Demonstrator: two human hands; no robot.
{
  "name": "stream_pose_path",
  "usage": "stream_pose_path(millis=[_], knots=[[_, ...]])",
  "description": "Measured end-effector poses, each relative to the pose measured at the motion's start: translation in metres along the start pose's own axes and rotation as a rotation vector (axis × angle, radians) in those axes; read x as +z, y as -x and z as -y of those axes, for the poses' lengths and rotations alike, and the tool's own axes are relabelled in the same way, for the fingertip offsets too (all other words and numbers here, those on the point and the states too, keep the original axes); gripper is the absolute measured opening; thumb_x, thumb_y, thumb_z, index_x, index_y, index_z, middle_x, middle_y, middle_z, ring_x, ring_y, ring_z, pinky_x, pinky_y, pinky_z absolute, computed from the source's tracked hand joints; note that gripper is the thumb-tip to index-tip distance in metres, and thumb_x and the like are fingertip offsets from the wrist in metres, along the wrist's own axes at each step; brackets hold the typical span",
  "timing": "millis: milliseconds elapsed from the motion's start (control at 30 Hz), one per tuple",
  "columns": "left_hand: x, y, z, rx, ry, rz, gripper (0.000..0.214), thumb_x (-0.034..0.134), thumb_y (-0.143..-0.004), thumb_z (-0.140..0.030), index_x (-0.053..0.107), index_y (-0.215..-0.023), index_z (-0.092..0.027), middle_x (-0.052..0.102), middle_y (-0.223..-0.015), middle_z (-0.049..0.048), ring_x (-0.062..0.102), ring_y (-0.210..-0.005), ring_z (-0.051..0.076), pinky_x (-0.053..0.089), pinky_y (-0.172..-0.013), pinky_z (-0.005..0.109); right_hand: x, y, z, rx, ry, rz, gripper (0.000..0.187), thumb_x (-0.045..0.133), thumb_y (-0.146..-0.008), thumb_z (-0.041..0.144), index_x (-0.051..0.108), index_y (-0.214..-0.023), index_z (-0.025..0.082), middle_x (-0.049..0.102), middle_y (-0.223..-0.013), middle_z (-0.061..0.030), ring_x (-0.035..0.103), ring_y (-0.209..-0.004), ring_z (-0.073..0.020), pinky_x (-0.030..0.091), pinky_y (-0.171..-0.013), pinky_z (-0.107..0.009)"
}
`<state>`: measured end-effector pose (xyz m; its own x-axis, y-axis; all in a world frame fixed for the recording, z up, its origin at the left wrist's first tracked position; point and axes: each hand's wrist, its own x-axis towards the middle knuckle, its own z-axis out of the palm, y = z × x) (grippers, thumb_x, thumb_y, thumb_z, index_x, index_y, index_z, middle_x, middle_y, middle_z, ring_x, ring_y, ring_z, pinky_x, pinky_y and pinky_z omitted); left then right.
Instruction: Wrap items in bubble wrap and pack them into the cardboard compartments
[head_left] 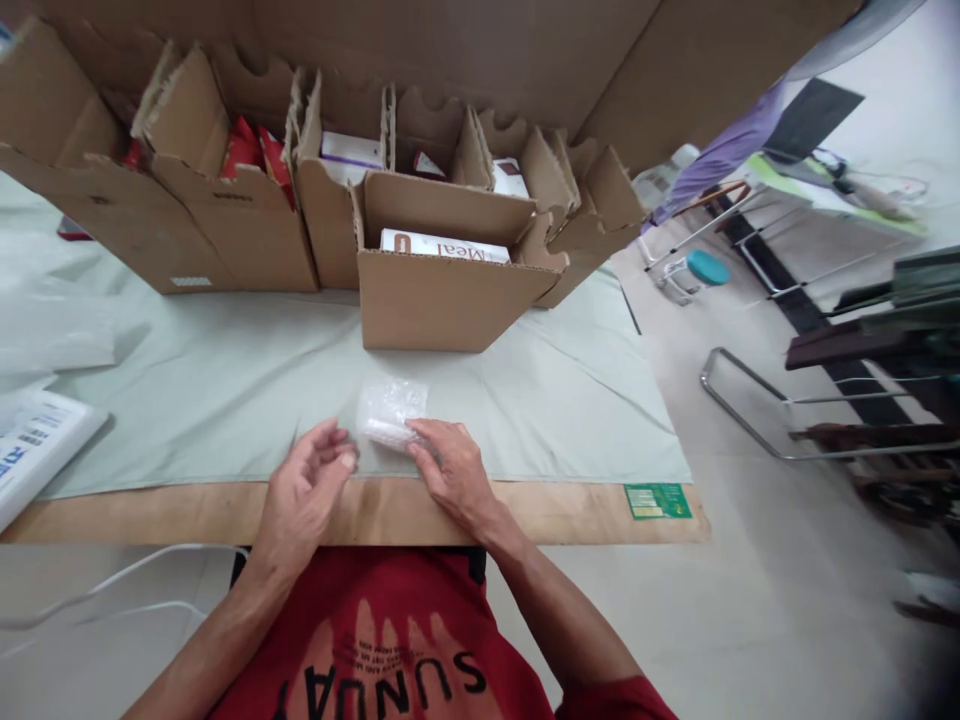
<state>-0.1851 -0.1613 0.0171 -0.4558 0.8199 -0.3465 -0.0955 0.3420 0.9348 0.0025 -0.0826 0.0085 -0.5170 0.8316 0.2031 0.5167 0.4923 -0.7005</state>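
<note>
A small piece of clear bubble wrap (391,408) lies on the pale green cloth close to the table's front edge, its near side rolled or folded. My right hand (451,467) grips that near right corner between thumb and fingers. Just left of the wrap, my left hand (309,482) is held with its fingers loosely curled and apart from the thumb, and nothing shows in it. Whether something sits inside the rolled part I cannot tell.
Behind the wrap stands a cardboard bin (427,305) with a white "Meal" box (444,246). A row of cardboard bins (247,225) holds red packets and boxes. At left are a white package (37,445) and plastic film (56,310). Right, on the floor, is a teal-topped stool (707,267).
</note>
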Motion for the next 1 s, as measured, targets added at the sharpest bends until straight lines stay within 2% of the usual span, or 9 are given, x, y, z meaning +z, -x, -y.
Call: stream_pose_path(millis=[100, 233, 333, 433, 533, 600, 767, 900, 1000], knots=[[0.008, 0.008, -0.002, -0.158, 0.334, 0.16, 0.067, 0.086, -0.069, -0.045, 0.062, -0.125, -0.018, 0.068, -0.132, 0.0124, 0.063, -0.126, 0.028, 0.047, -0.112, 0.042, -0.001, 0.006, 0.01, 0.179, -0.293, 0.029, 0.027, 0.059, -0.098, 0.029, 0.071, -0.12, 0.022, 0.077, -0.118, -0.0073, 0.071, -0.105, -0.0223, 0.053, -0.096, -0.037], [0.021, 0.01, -0.004, -0.165, 0.496, 0.294, 0.062, 0.086, -0.071, -0.04, 0.064, -0.125, -0.019, 0.07, -0.13, 0.0114, 0.063, -0.126, 0.028, 0.048, -0.112, 0.04, -0.001, 0.015, 0.02, 0.299, -0.628, 0.142, 0.029, 0.057, -0.098, 0.037, 0.071, -0.116, 0.02, 0.076, -0.102, -0.0051, 0.07, -0.09, -0.0193, 0.056, -0.082, -0.032], [0.022, 0.01, -0.002, -0.137, 0.404, 0.298, 0.061, 0.082, -0.076, -0.043, 0.063, -0.129, -0.018, 0.073, -0.125, 0.0115, 0.068, -0.117, 0.028, 0.054, -0.102, 0.038, -0.013, 0.016, 0.017, 0.277, -0.467, 0.052, 0.029, 0.065, -0.093, 0.042, 0.072, -0.113, 0.022, 0.073, -0.107, -0.0069, 0.066, -0.093, -0.0207, 0.053, -0.09, -0.037], [0.017, 0.01, -0.004, -0.048, 0.18, 0.351, 0.053, 0.075, -0.081, -0.041, 0.064, -0.128, -0.018, 0.074, -0.123, 0.0106, 0.07, -0.111, 0.027, 0.056, -0.095, 0.036, -0.036, 0.01, 0.008, 0.242, -0.408, 0.02, 0.057, 0.075, -0.084, 0.054, 0.065, -0.131, 0.024, 0.063, -0.133, -0.0117, 0.062, -0.111, -0.0254, 0.048, -0.101, -0.043], [0.018, 0.011, -0.012, 0.106, -0.089, 0.488, 0.046, 0.069, -0.08, -0.033, 0.069, -0.125, -0.021, 0.075, -0.123, 0.0081, 0.07, -0.111, 0.027, 0.055, -0.097, 0.035, -0.056, 0.003, 0.004, 0.251, -0.607, 0.255, 0.091, 0.08, -0.074, 0.064, 0.048, -0.151, 0.028, 0.052, -0.151, -0.0127, 0.056, -0.13, -0.029, 0.045, -0.106, -0.043], [0.022, 0.011, -0.016, 0.212, -0.226, 0.541, 0.044, 0.065, -0.08, -0.028, 0.07, -0.123, -0.023, 0.075, -0.121, 0.0061, 0.07, -0.11, 0.026, 0.055, -0.097, 0.034, -0.064, -0.001, 0.004, 0.258, -0.638, 0.425, 0.096, 0.087, -0.068, 0.06, 0.049, -0.151, 0.028, 0.055, -0.148, -0.011, 0.056, -0.13, -0.0288, 0.044, -0.106, -0.042], [0.032, 0.005, -0.019, 0.297, -0.363, 0.519, 0.043, 0.06, -0.083, -0.029, 0.067, -0.125, -0.023, 0.076, -0.106, 0.0037, 0.071, -0.09, 0.021, 0.056, -0.08, 0.029, -0.074, -0.002, 0.008, 0.3, -0.39, 0.451, 0.032, 0.078, -0.08, 0.037, 0.073, -0.107, 0.019, 0.069, -0.089, -0.0007, 0.059, -0.082, -0.0166, 0.045, -0.077, -0.029], [0.04, -0.003, -0.036, 0.358, -0.334, 0.539, 0.036, 0.063, -0.08, -0.026, 0.072, -0.115, -0.025, 0.077, -0.102, 0.0035, 0.07, -0.088, 0.021, 0.056, -0.08, 0.03, -0.096, -0.008, 0.01, 0.244, -0.308, 0.404, 0.018, 0.074, -0.083, 0.033, 0.071, -0.093, 0.019, 0.064, -0.078, 0.0019, 0.055, -0.074, -0.0141, 0.043, -0.07, -0.026], [0.048, -0.009, -0.066, 0.445, -0.237, 0.423, 0.033, 0.073, -0.079, -0.037, 0.076, -0.111, -0.028, 0.077, -0.097, 0.005, 0.07, -0.088, 0.024, 0.057, -0.08, 0.034, -0.133, -0.021, 0.014, 0.164, -0.243, 0.324, 0.014, 0.071, -0.086, 0.034, 0.069, -0.085, 0.021, 0.064, -0.073, 0.0016, 0.056, -0.069, -0.0145, 0.045, -0.065, -0.026]])
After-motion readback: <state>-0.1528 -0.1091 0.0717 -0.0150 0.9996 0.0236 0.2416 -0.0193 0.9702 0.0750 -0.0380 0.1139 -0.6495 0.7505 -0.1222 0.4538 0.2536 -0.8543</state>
